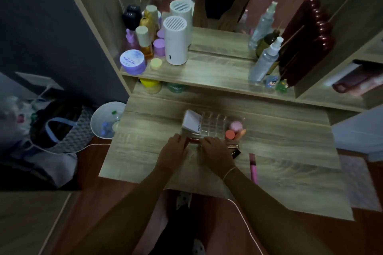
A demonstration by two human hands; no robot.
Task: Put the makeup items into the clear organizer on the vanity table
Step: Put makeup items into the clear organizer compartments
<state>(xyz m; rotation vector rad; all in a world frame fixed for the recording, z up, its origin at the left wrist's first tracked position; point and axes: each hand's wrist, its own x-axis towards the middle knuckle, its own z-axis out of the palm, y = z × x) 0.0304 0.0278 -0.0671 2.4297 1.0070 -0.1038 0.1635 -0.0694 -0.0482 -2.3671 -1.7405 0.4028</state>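
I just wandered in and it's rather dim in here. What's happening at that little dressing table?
A person is tidying makeup on a wooden vanity table. Both hands, the left hand and the right hand, are together at the near edge of a clear organizer, holding a slim reddish tube between them. The organizer already holds a white box and some pink and orange round-capped items. A long pink tube lies loose on the table to the right.

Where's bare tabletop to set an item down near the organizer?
Free: tabletop left of the left hand, out to the edge; wide patch right of the pink tube. Crowded: front of the clear organizer, where the right hand and small items cluster.
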